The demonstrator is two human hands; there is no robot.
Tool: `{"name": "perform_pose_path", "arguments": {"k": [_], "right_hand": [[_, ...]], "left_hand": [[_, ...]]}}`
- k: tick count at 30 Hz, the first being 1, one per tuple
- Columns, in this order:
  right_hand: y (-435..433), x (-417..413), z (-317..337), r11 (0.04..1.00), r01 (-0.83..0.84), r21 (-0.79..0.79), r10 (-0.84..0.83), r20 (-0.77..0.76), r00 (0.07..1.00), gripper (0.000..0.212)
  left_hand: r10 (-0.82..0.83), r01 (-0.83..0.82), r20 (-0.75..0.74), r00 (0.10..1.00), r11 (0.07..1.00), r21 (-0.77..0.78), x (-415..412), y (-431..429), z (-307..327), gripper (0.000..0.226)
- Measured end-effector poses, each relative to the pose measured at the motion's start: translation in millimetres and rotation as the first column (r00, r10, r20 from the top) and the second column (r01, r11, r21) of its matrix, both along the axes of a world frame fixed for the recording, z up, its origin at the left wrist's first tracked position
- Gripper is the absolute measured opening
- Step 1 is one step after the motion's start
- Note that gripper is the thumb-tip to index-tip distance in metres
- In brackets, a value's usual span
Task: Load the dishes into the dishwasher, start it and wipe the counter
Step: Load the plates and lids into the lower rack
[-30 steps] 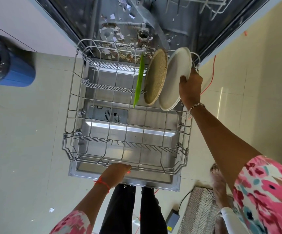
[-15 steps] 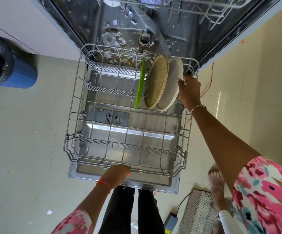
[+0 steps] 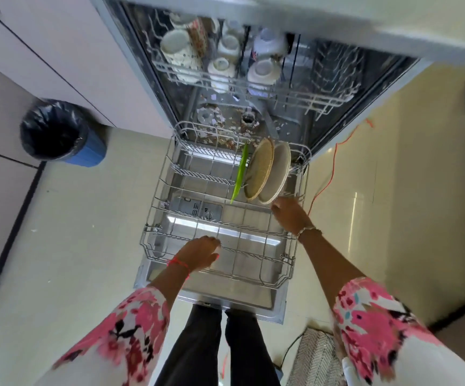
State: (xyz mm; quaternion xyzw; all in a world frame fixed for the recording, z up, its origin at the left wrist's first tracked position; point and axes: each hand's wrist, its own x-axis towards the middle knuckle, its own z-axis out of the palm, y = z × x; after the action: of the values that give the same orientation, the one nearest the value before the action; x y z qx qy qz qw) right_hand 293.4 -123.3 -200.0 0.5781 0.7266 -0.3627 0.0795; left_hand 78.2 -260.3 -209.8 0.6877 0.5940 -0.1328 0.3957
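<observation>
The lower rack (image 3: 156, 207) is pulled out over the open dishwasher door (image 3: 237, 295). Three plates stand on edge at its back right: a green plate (image 3: 239, 174), a speckled brown plate (image 3: 260, 168) and a white plate (image 3: 280, 174). My right hand (image 3: 290, 215) hovers just in front of the white plate with relaxed fingers, holding nothing. Over the rack's front part, my left hand (image 3: 199, 253) curls its fingers round a wire. The upper rack (image 3: 317, 103) inside the machine holds several white cups and mugs.
Food scraps litter the dishwasher floor (image 3: 225, 126). A blue bin with a black liner (image 3: 55, 132) stands on the floor to the left. An orange cable (image 3: 334, 168) runs along the floor on the right. A striped mat (image 3: 317, 358) lies by my feet.
My right hand set the white plate into the rack behind the brown one, let go and drew back. My left hand shifted from the front rim further over the rack. The view rose.
</observation>
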Motion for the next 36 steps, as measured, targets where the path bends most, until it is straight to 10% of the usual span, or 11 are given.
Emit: {"name": "perform_pose_path", "arguments": {"k": [18, 36], "right_hand": [[-106.2, -120.3, 188.6, 0.927, -0.37, 0.056, 0.364, 0.089, 0.927, 0.031], [-139.5, -470.4, 199.4, 0.924, -0.356, 0.14, 0.352, 0.053, 0.935, 0.031]], "left_hand": [[0.336, -0.329, 0.006, 0.942, 0.918, 0.222, -73.4, -49.7, 186.9, 0.036], [0.538, -0.503, 0.006, 0.843, 0.784, 0.365, -448.5, -107.7, 216.7, 0.038]]}}
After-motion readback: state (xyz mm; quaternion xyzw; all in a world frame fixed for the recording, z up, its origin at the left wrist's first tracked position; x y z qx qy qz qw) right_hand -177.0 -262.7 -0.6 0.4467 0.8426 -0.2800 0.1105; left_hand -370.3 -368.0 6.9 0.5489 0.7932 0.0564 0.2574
